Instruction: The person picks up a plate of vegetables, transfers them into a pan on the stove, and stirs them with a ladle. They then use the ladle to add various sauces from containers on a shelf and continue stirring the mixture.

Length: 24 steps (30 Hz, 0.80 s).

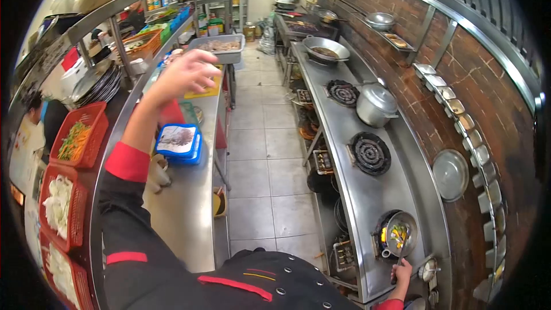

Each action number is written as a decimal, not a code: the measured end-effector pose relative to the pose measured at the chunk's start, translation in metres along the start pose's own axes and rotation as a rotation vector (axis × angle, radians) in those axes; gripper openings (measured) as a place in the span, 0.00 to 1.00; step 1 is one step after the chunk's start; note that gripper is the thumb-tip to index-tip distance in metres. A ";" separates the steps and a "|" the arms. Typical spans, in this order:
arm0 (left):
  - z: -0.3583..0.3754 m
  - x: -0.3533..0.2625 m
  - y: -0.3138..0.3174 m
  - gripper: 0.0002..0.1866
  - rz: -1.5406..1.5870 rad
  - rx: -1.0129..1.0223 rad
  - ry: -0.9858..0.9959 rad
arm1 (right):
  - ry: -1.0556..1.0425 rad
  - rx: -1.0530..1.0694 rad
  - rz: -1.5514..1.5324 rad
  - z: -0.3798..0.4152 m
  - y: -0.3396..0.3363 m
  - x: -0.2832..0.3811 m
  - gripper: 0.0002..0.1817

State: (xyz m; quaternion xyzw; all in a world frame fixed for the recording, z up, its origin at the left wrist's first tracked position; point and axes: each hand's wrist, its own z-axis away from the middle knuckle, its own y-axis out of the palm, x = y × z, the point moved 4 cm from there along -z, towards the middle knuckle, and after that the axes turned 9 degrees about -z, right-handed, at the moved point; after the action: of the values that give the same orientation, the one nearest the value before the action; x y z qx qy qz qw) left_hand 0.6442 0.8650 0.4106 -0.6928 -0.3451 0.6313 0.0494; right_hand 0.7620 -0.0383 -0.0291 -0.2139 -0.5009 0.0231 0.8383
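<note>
My left hand [192,74] is raised above the left-hand counter, fingers loosely bent and apart, with nothing visible in it. Beneath that arm, a blue container [182,158] carries a white sheet or lid with dark specks. Low on the right, my right hand [403,272] is closed around the handle of a long cooking utensil [404,248]. Its far end reaches into a wok-like pan [411,231] on a lit burner, where chopped green and yellow vegetables [397,234] lie. The utensil's head is too small to make out.
Burners [370,153] and a lidded pot [376,105] stand along the right stove counter [344,138]. A large wok [325,49] sits farther back. Red baskets [64,206] of cut vegetables line the left shelf. Between the counters runs a tiled floor [267,143]. Another person [49,117] is at far left.
</note>
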 end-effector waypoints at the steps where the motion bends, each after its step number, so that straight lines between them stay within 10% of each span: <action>1: -0.004 -0.014 0.033 0.19 -0.064 0.100 0.178 | 0.028 0.026 0.023 0.008 -0.001 0.010 0.41; 4: 0.010 -0.069 0.111 0.15 -0.286 0.226 0.772 | 0.063 0.006 0.005 0.024 0.005 0.028 0.38; 13: 0.092 -0.149 0.193 0.22 0.041 0.270 1.380 | 0.016 -0.030 0.036 0.038 0.017 0.014 0.27; 24: 0.139 -0.180 0.243 0.14 0.410 0.182 1.514 | -0.018 -0.098 0.162 0.068 0.019 0.030 0.34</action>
State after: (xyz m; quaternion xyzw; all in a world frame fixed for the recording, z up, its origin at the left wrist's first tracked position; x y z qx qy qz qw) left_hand 0.6254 0.5325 0.4117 -0.9772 -0.0300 0.0101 0.2100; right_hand 0.7220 0.0092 0.0162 -0.2942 -0.4899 0.0682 0.8178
